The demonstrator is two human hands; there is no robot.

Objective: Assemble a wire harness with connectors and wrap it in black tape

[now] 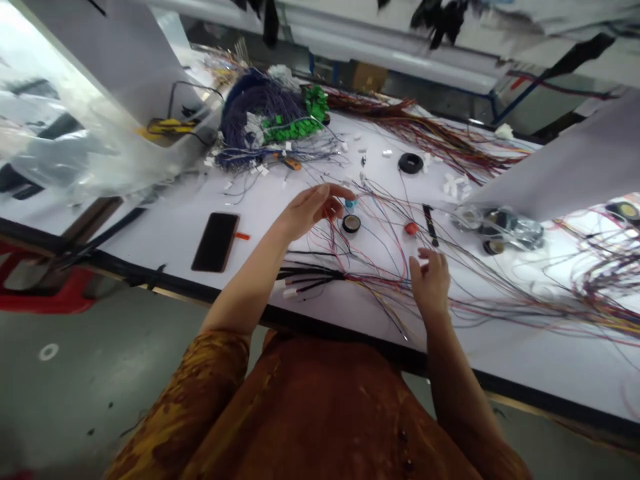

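Observation:
My left hand (316,208) is over the table with its index finger stretched out and the other fingers loosely curled and apart. By its fingertips are a small light-blue piece (351,203) and a roll of black tape (351,224). Thin red wires pass beneath this hand, and I see none clearly gripped. My right hand (431,279) hovers above the wires, fingers slightly bent and apart, nothing visible in them. Just beyond it lies a small red-orange piece (411,229). Between the hands runs a wire bundle (345,275) with black-sleeved branches and white connectors (290,293).
A phone (216,242) lies to the left. Behind are a purple cable heap (265,100) with green connectors (305,120), orange-handled cutters (291,163), another tape roll (411,163) and long red-brown wires (425,123). White panels (565,160) stand at the right and left.

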